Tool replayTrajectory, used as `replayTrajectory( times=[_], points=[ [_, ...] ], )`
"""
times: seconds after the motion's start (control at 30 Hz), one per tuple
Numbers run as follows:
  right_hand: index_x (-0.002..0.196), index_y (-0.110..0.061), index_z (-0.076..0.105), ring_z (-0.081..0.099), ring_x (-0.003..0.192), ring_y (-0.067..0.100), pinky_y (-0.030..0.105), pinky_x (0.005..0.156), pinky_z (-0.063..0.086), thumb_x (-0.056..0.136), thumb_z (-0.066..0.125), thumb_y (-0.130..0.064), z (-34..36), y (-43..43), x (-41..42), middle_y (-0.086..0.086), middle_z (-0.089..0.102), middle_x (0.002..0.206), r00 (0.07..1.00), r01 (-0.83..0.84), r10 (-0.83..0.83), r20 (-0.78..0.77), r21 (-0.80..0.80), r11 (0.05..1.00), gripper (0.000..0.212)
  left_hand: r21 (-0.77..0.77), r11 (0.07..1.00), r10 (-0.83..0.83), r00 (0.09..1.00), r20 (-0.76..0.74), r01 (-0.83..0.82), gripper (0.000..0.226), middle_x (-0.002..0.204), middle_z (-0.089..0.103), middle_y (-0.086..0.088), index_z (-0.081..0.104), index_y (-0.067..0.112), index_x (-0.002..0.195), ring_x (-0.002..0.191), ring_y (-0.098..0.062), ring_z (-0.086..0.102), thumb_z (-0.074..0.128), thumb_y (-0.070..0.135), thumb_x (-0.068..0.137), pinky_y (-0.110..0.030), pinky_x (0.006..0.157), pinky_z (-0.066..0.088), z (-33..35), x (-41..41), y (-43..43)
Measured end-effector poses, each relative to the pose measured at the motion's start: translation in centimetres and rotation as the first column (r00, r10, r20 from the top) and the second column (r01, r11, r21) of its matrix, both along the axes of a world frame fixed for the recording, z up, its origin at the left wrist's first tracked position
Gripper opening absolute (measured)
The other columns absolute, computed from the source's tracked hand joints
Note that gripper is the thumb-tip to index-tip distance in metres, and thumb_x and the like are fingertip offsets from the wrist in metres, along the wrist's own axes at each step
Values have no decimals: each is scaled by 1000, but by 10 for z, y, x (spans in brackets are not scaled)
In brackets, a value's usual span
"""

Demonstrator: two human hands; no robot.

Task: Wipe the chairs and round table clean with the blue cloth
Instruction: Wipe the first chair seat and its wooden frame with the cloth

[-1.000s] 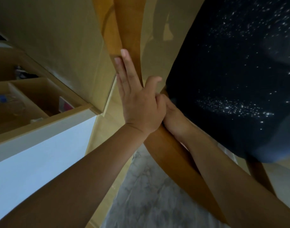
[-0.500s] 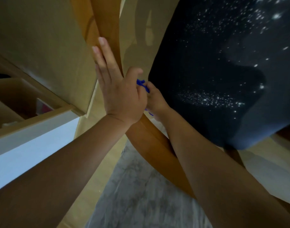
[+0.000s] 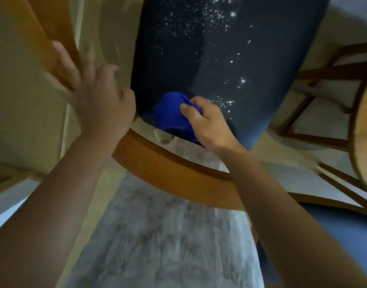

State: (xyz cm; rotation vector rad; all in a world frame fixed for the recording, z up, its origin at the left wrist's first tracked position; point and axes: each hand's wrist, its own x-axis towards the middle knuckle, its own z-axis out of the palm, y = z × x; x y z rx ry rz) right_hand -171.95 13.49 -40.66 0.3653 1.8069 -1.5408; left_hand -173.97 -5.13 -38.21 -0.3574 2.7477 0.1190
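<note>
**Seat's getting its wipe**

Nearest me, left hand (image 3: 99,100) lies flat, fingers spread, on the chair's wooden back (image 3: 174,177) (steadying it, I reckon). Right hand (image 3: 207,123) bunches the blue cloth (image 3: 170,115) against the dark seat (image 3: 220,59); round table (image 3: 364,125) waits beyond.

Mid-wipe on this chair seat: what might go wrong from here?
1. The blue cloth is bunched into a wad in the right hand, so it touches little of the dark seat. The white specks spread further up the seat may get missed.
2. The left hand lies with straight fingers on the curved wooden backrest and does not grip it. A firm wipe might slide it away.
</note>
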Motion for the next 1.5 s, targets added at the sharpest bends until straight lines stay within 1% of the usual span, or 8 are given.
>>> replayTrajectory(
  times=[0.17, 0.3, 0.47, 0.6, 0.73, 0.93, 1.3, 1.5],
  points=[
    [75, -5, 49, 40, 61, 10, 22, 58, 33, 94, 53, -21, 9, 74, 35, -1, 44, 67, 973, -128, 180, -142, 318, 940, 25, 343, 871, -361, 932, -41, 352, 29, 139, 48, -7, 59, 12, 111, 142, -30, 17, 52, 19, 84, -64, 109, -2, 2, 22, 77],
    [76, -13, 48, 43, 64, 10, 22, 61, 32, 94, 52, -26, 8, 139, 59, -3, 46, 71, 968, -232, 251, 25, 475, 849, 22, 564, 694, -592, 801, 92, 448, 34, 122, 61, -4, 57, 16, 117, 125, -23, 47, 42, 33, 91, -44, 111, 18, 1, 68, 143],
    [82, -28, 55, 52, 76, 3, 23, 77, 35, 96, 50, -27, -6, 177, 87, -11, 58, 81, 873, -444, 341, 348, 280, 851, 15, 568, 524, -800, 596, 72, 634, 59, 98, 64, 2, 53, 21, 106, 85, -17, 63, 14, 61, 87, -29, 66, 36, -6, 113, 182],
    [105, -30, 67, 56, 111, 10, 30, 98, 43, 86, 62, -35, -33, 172, 99, -9, 61, 120, 865, -254, 211, 455, 36, 967, 20, 545, 575, -758, 648, 75, 609, 71, 87, 69, -2, 62, 17, 103, 71, -20, 64, 14, 64, 80, -27, 60, 37, -12, 116, 188],
    [123, -28, 59, 46, 119, 12, 31, 106, 35, 88, 59, -36, -69, 164, 89, -13, 49, 129, 796, -448, 369, 479, 57, 892, 36, 568, 589, -771, 610, 183, 575, 54, 100, 60, 5, 52, 23, 108, 84, -13, 53, 23, 63, 86, -26, 67, 35, -11, 113, 190],
    [119, -14, 60, 59, 104, 24, 35, 94, 47, 91, 58, -22, -80, 163, 101, 7, 63, 111, 874, -164, 85, 478, 127, 978, 29, 556, 633, -755, 586, 293, 538, 39, 91, 54, 8, 37, 28, 88, 78, -11, 47, 26, 65, 83, -28, 66, 38, -14, 109, 194],
    [104, -17, 66, 60, 98, 23, 39, 93, 48, 93, 52, -27, -11, 178, 90, 4, 66, 103, 839, -296, 242, 487, 37, 954, 21, 509, 614, -756, 635, 158, 603, 46, 81, 45, 9, 34, 26, 85, 78, -12, 51, 21, 69, 76, -22, 61, 32, -7, 110, 194],
    [108, -20, 62, 58, 103, 19, 33, 96, 43, 96, 48, -27, -37, 174, 95, 5, 63, 112, 848, -200, 156, 507, 34, 979, 20, 518, 659, -737, 607, 298, 546, 55, 109, 50, 5, 45, 22, 114, 100, -12, 47, 30, 65, 82, -25, 79, 39, -6, 109, 198]
  ],
)
